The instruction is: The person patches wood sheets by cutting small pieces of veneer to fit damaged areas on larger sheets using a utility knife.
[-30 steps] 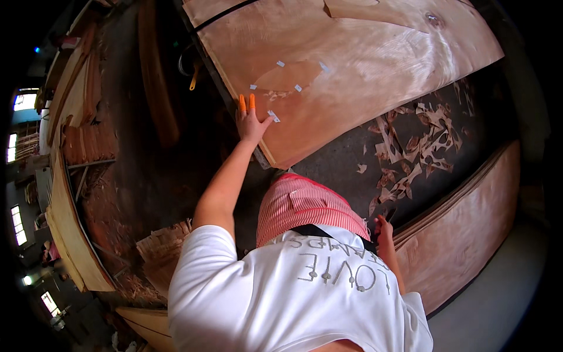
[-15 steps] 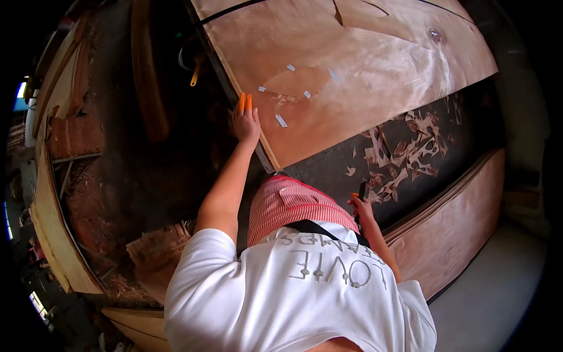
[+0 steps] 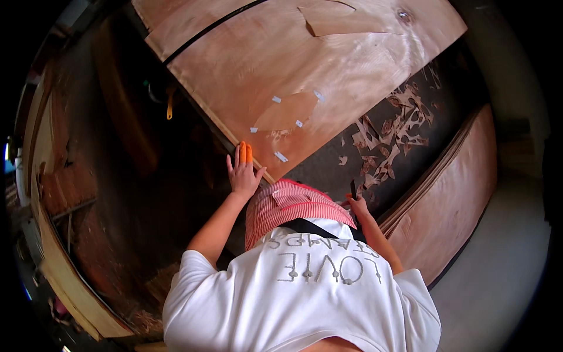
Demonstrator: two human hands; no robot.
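Observation:
My left hand (image 3: pixel 243 171) lies flat with its fingers spread, at the near left edge of a large reddish wood veneer sheet (image 3: pixel 234 76). Orange covers sit on two of its fingers. Close to that hand, an oval veneer patch (image 3: pixel 288 112) is held on the sheet by several small pale tape pieces (image 3: pixel 281 157). Low at my right side, my right hand (image 3: pixel 359 206) is closed around a dark, narrow, knife-like tool (image 3: pixel 353 189) that points up. Its fingers are partly hidden.
Veneer scraps (image 3: pixel 390 138) lie on the dark surface right of the sheet. A stack of veneer (image 3: pixel 446 199) stands at the right. A loose veneer piece (image 3: pixel 346 22) rests on the sheet's far part. On the left hangs a yellow-handled item (image 3: pixel 170 104), beside broken boards (image 3: pixel 67 190).
My left hand has slid along the sheet's left edge toward its near corner. The view has turned, so the sheet sits further left. My right hand still grips the tool.

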